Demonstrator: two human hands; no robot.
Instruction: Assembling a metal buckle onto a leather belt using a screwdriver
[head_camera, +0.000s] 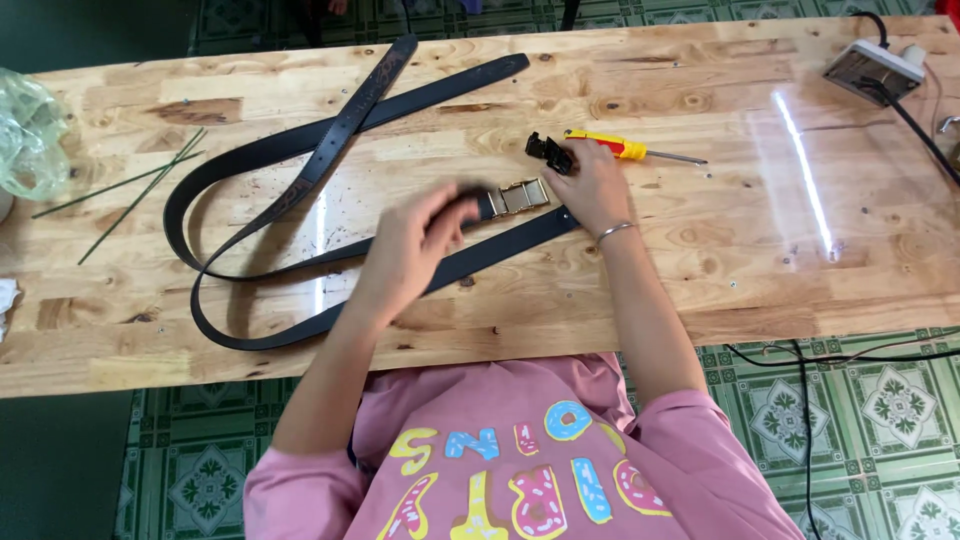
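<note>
My left hand (415, 245) is blurred with motion over a black leather belt (250, 335) and grips the belt's end just left of a gold metal buckle (520, 196). My right hand (590, 185) rests on the wooden table (760, 240) to the right of the buckle; its fingers touch a small black buckle part (548, 150). A screwdriver with a yellow and red handle (625, 149) lies just beyond that hand. A second dark belt (345, 125) with a patterned surface crosses the black one at the back left.
A white power strip (872, 68) with a black cable sits at the back right corner. Thin green sticks (140, 190) and a crumpled clear plastic bag (28, 135) lie at the left. Cables hang off the near right edge over the green tiled floor.
</note>
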